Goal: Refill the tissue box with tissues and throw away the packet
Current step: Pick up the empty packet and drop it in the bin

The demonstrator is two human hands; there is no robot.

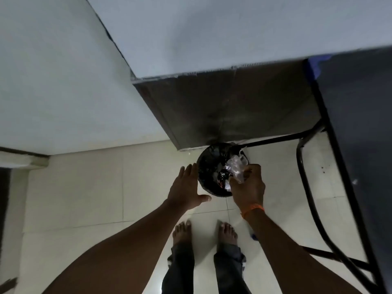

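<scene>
A round black bin (209, 166) lined with a dark bag stands on the tiled floor, partly under a cabinet. My right hand (249, 185) is directly above its right side, fingers closed on a crumpled clear plastic packet (237, 166). Some white and dark scraps lie inside the bin. My left hand (186, 187) hovers flat beside the bin's left rim, fingers spread and holding nothing. The tissue box is not in view.
A dark cabinet side (229, 109) overhangs the bin at the back. A black metal table frame (307, 187) curves down the right side beside a dark tabletop (360, 124). My bare feet (203, 234) stand on pale tiles just before the bin.
</scene>
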